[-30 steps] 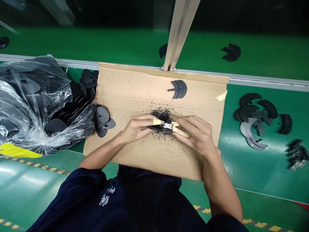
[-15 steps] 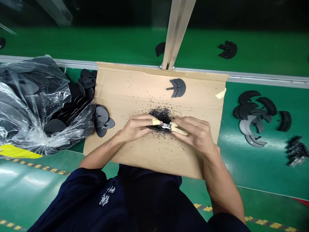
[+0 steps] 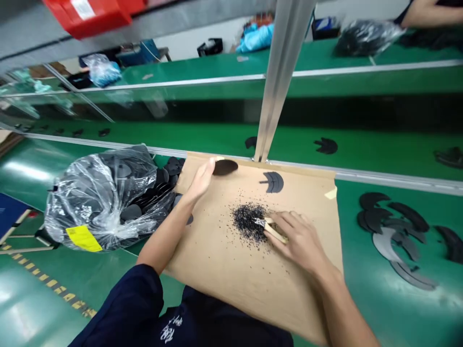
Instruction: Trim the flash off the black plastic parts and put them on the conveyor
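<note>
My left hand [image 3: 200,180] is raised over the far left part of a cardboard sheet [image 3: 217,274], its fingers closed on the edge of a thin black plastic disc [image 3: 227,167]. My right hand [image 3: 298,236] grips small cutting pliers [image 3: 268,226] with cream handles, their metal head pointing left over a heap of tiny black scraps [image 3: 244,217]. Whether the jaws are apart cannot be made out. Beyond the heap lies a black crescent-shaped part [image 3: 275,182] with a short stem, touched by neither hand.
A clear plastic bag [image 3: 97,193] of black discs stands left, loose discs [image 3: 173,166] beside it. Several dark crescent pieces [image 3: 384,239] lie right. A metal post [image 3: 277,86] rises behind the cardboard. Further parts [image 3: 326,145] lie on the green strip beyond. Another person's arm [image 3: 430,13] shows top right.
My left hand has carried the black disc away from the pliers, forward and left. The pliers stay in my right hand by the scraps. The head view has tilted up.
</note>
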### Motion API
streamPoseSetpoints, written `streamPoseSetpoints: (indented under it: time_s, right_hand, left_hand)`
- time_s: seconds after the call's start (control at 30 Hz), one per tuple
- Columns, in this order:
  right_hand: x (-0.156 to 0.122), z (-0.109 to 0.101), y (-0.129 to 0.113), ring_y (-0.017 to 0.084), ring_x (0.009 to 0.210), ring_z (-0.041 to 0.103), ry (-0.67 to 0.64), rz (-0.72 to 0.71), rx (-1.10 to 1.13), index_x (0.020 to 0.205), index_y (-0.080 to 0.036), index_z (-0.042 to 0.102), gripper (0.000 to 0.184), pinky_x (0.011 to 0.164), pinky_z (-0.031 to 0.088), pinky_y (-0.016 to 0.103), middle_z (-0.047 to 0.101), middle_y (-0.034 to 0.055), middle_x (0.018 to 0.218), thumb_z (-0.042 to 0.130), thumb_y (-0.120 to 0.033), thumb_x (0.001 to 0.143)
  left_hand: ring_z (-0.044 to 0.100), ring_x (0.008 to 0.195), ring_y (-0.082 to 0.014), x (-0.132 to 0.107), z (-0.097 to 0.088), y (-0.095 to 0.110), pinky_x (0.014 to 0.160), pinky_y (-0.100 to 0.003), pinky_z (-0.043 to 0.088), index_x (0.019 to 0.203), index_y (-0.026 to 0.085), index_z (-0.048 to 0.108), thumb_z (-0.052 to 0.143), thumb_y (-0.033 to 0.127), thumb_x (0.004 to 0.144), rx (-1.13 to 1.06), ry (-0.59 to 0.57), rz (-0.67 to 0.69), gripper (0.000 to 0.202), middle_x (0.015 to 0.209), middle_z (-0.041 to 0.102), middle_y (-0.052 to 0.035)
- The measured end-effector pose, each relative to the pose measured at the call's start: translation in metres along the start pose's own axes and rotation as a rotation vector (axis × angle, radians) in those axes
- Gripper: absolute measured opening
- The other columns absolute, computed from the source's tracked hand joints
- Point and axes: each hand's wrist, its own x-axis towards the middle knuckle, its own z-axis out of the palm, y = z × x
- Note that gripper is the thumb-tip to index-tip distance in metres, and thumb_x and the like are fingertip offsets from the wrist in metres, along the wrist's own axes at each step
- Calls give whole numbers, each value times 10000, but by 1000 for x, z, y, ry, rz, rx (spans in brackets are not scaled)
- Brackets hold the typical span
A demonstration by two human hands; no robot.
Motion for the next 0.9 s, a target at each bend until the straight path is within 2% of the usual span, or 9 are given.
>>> streamPoseSetpoints:
  time_s: [0.03, 0.1, 0.2, 0.3, 0.43, 0.63, 0.7, 0.77, 0.9]
  right_hand:
    - [0, 1, -1, 249, 891, 670, 10, -4, -4, 1172, -198, 667, 253, 758, 498, 391, 764, 101, 1016, 594, -351, 984]
    - [-1, 3, -2, 251, 883, 673, 38, -5, -15, 1160, -199, 662, 244, 756, 496, 390, 758, 97, 989, 592, -353, 984]
    - [-2, 5, -2, 246, 867, 678, 74, 14, -17, 1156, -201, 662, 246, 747, 495, 385, 753, 102, 1000, 589, -360, 983]
    - [-4, 6, 0, 246, 856, 676, 79, 29, -4, 1147, -203, 666, 243, 740, 498, 382, 748, 99, 984, 583, -363, 984]
    - [-5, 10, 0, 254, 876, 677, 85, 60, -2, 1148, -199, 662, 246, 748, 501, 389, 748, 102, 988, 572, -364, 989]
    - [-7, 9, -1, 256, 881, 675, 60, 86, 13, 1160, -206, 657, 240, 755, 496, 393, 751, 100, 992, 581, -352, 985]
    - [-7, 8, -2, 255, 888, 676, 53, 85, 17, 1167, -209, 661, 246, 759, 499, 392, 751, 101, 997, 589, -347, 978]
    - [-7, 8, -2, 257, 895, 677, 53, 84, 18, 1179, -214, 668, 259, 764, 506, 394, 749, 102, 1004, 598, -351, 970]
    - [-6, 9, -2, 276, 935, 671, 62, 74, 7, 1221, -219, 668, 298, 796, 522, 419, 745, 113, 1032, 593, -365, 972]
  left_hand:
    - [639, 1245, -221, 25, -7, -7, 1105, -353, 485, 1209, 150, 661, 247, 469, 1112, 141, 15, 15, 531, 1260, 716, -122]
    - [591, 1298, -221, 70, -21, -20, 1150, -361, 433, 1263, 149, 636, 278, 354, 1110, 490, -91, -59, 441, 1356, 671, -125]
    - [596, 1276, -259, 111, -34, -36, 1162, -412, 422, 1214, 132, 665, 532, 257, 1026, 617, -160, -130, 262, 1313, 685, -139]
    - [639, 1207, -254, 125, -36, -51, 1105, -445, 495, 1155, 147, 689, 665, 252, 969, 680, -231, -182, 215, 1243, 699, -115]
    - [663, 1142, -235, 130, -39, -66, 985, -458, 585, 1266, 165, 636, 644, 373, 1002, 782, -276, -240, 336, 1294, 651, -105]
    - [661, 1144, -235, 140, -55, -70, 974, -438, 589, 1276, 183, 633, 651, 377, 998, 890, -269, -283, 339, 1304, 644, -103]
    - [652, 1167, -242, 143, -50, -65, 1004, -465, 572, 1261, 171, 639, 649, 370, 999, 893, -263, -250, 330, 1309, 644, -107]
    - [634, 1209, -263, 145, -32, -58, 1059, -468, 533, 1196, 155, 679, 621, 312, 1004, 864, -271, -185, 255, 1294, 663, -121]
    - [598, 1278, -256, 145, 31, -36, 1141, -367, 459, 1118, 182, 751, 560, 144, 960, 732, -355, -14, 251, 1294, 703, -96]
